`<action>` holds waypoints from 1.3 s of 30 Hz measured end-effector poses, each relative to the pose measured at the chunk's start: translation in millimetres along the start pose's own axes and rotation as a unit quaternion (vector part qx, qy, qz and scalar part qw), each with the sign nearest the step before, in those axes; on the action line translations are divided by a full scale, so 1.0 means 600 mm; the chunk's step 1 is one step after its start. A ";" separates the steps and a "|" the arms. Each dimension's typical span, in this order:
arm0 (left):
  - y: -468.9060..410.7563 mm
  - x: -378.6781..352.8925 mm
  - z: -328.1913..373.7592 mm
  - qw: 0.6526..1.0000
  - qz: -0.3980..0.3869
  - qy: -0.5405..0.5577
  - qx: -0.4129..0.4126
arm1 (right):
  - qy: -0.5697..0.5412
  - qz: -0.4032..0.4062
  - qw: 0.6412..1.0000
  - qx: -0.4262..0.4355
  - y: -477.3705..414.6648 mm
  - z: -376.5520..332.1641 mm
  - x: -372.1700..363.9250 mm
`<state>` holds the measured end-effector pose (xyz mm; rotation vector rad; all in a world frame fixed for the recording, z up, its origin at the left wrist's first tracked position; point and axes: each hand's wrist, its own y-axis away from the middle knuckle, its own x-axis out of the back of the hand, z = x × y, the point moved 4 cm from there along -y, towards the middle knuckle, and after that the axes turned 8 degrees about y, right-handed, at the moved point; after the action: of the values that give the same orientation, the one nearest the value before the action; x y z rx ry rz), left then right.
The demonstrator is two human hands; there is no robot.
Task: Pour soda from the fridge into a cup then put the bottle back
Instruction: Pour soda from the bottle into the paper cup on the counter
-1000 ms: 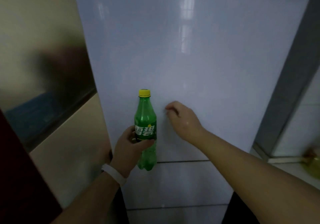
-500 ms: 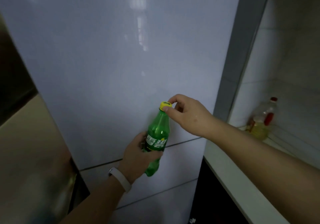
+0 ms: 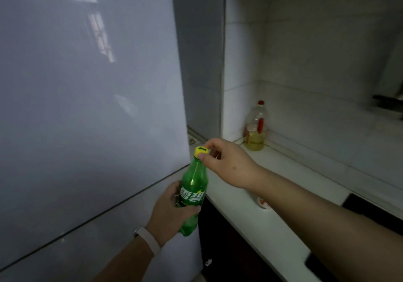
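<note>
L hand point(image 3: 167, 214): bottle point(image 3: 194, 178); R hand point(image 3: 227, 164): cap point(image 3: 201, 151)

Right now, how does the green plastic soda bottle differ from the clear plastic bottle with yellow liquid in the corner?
The green plastic soda bottle is held in the air by the left hand, slightly tilted; the clear plastic bottle stands untouched on the white counter. The soda bottle has a yellow cap, pinched by the right hand; the clear bottle has a red cap. Both are capped.
</note>
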<state>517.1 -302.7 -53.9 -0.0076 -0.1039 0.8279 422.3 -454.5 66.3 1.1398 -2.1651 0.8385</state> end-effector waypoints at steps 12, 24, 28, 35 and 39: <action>-0.059 -0.243 -0.080 0.992 -0.091 -0.038 0.083 | -0.058 0.031 0.990 -0.125 0.066 0.268 0.093; -0.158 -0.324 -0.169 0.976 -0.136 -0.071 0.156 | -0.086 0.004 0.966 -0.245 0.033 0.433 0.063; -0.217 -0.329 -0.194 0.970 -0.152 -0.053 0.183 | -0.108 0.022 0.946 -0.305 0.018 0.498 0.048; -0.333 -0.335 -0.242 0.967 -0.141 -0.004 0.210 | -0.100 0.083 0.887 -0.442 0.076 0.642 0.009; -0.373 -0.343 -0.270 0.967 -0.138 0.000 0.213 | -0.143 0.047 0.861 -0.487 0.123 0.686 -0.048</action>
<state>558.6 -600.2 -222.7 0.4051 0.0741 0.5581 300.7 -709.0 -243.9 0.6291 -2.3838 -0.4521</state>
